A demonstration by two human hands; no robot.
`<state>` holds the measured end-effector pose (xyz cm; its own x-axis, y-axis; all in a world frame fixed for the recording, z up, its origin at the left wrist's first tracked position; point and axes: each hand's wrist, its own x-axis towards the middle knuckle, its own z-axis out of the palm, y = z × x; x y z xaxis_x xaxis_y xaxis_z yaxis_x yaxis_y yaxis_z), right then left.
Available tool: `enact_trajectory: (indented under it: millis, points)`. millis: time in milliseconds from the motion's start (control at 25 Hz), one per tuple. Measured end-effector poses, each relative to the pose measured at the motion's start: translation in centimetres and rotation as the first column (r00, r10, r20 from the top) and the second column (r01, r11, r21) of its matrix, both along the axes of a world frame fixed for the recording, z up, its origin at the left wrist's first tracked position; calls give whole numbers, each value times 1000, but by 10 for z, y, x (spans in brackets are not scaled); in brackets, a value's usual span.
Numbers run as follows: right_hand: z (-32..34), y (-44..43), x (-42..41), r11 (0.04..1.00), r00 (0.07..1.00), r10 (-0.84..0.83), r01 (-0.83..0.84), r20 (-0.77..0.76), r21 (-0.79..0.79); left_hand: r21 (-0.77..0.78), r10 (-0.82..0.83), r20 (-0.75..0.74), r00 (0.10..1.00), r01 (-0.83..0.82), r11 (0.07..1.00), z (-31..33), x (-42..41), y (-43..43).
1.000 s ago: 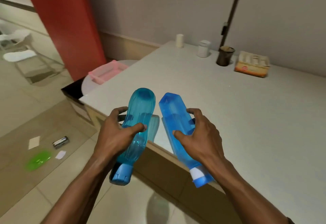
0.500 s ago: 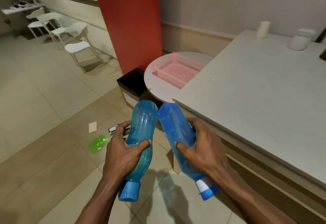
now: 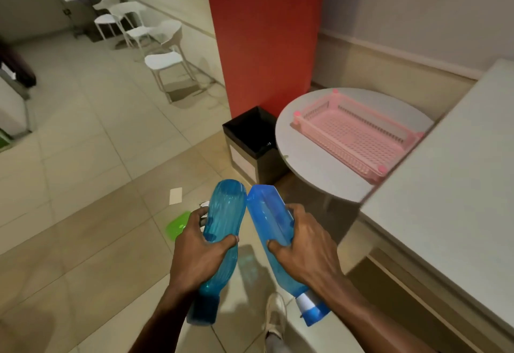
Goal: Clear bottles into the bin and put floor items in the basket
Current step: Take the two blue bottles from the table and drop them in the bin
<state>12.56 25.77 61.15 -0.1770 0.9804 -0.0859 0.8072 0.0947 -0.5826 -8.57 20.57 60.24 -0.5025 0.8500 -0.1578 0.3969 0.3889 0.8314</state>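
- Logging on my feed, lower centre: left hand (image 3: 200,258) wrapped round a ribbed teal bottle (image 3: 225,213), cap down.
- Right hand (image 3: 308,252) wrapped round an angular blue bottle (image 3: 268,220), just beside it.
- Black bin (image 3: 244,158) at centre; pink basket (image 3: 356,135) on round table (image 3: 306,174), right.

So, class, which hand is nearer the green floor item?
Left. The left hand, holding the teal bottle, is just right of the green item; the right hand, holding the blue bottle, is farther right.

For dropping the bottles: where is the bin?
In the head view, centre, the black bin stands on the floor between the red pillar and the round table.
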Motion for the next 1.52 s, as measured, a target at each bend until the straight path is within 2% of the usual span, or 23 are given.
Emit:
enact_trajectory:
  millis: [120, 200, 280, 360, 520, 640, 1120, 1320, 1520]
  points:
    - [-13, 63, -33, 998, 999, 13, -15, -37, -58, -37, 0, -44, 999, -2, 999, -8, -33, 64]
    - [-17, 93, -49, 999, 998, 45, -45, -32, 4, -71, -25, -59, 998, 20, 997, -9, -49, 100]
    - [-24, 127, -65, 994, 999, 38, -40, 13, 104, -85, -71, -135, 988, 59, 995, -13, -66, 139]
    - [-26, 156, -79, 997, 1000, 2, -2, -6, 78, -70, -103, -200, 974, 91, 993, -18, -79, 173]
    - [-39, 205, -103, 999, 997, -39, 38, -66, -20, -116, -118, -140, 983, 102, 988, -29, -101, 230]
    - [-52, 239, -125, 992, 997, -82, 81, -2, -96, -137, -167, -117, 979, 151, 979, -41, -123, 269]
    - [-82, 380, -261, 964, 981, -190, 193, 34, -181, -236, -393, -71, 917, 367, 900, -58, -266, 442]
    - [-101, 413, -285, 933, 957, -285, 266, -48, -243, -262, -442, -29, 897, 420, 869, -77, -284, 493]
    - [-133, 465, -288, 903, 954, -294, 259, -54, -343, -330, -411, 34, 911, 398, 856, -107, -279, 551]
